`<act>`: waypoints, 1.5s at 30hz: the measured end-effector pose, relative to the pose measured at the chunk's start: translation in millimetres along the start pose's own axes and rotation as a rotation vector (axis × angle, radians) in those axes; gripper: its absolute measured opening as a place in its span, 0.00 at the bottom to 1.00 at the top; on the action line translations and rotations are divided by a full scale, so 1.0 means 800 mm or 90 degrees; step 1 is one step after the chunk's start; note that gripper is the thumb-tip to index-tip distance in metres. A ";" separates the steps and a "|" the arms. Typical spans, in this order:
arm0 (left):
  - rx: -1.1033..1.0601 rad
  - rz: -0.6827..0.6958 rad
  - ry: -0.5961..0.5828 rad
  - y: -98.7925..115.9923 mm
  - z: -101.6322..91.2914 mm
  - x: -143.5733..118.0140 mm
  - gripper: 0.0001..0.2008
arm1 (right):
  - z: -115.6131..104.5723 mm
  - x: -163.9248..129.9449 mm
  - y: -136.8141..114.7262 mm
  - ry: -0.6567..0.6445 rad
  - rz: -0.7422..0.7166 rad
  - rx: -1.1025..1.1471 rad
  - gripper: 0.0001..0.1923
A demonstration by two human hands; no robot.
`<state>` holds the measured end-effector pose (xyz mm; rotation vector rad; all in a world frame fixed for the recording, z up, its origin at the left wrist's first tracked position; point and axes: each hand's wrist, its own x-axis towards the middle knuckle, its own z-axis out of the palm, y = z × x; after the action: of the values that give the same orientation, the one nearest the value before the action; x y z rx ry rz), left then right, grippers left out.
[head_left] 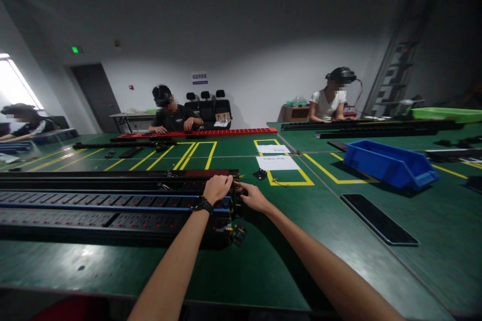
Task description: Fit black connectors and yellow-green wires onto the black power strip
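Note:
Long black power strips [143, 220] lie side by side on the green table, with rows of sockets and small red parts. At their right end my left hand [217, 188], a dark watch on its wrist, is closed over the end of one strip. Close beside it, my right hand [254, 197] has its fingers pinched on thin wires [233, 199] at that end. The fingertips of both hands nearly meet, and the exact spot they grip is partly hidden. A loose black end piece with wires [238, 234] sticks out from the nearest strip.
To the right are a blue bin [389, 165] and a dark flat tablet-like device [378, 218]. Paper sheets [277, 162] and a small black part [260, 174] lie ahead. Beyond is a red slotted rail [203, 133]. Other people work across the table and at far left.

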<state>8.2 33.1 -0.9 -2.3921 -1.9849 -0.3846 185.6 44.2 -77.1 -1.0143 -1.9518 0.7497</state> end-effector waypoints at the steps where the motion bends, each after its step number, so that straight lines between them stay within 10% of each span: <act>1: 0.000 -0.002 -0.002 0.000 0.000 0.000 0.31 | 0.000 0.000 0.000 0.004 0.000 -0.004 0.36; 45: -0.024 0.021 0.009 -0.003 0.001 -0.002 0.24 | 0.005 -0.001 0.007 0.038 0.003 -0.015 0.32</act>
<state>5.6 32.1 -2.1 -2.4340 -1.9477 -0.4412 184.8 45.9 -83.3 -1.0450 -1.9120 0.6929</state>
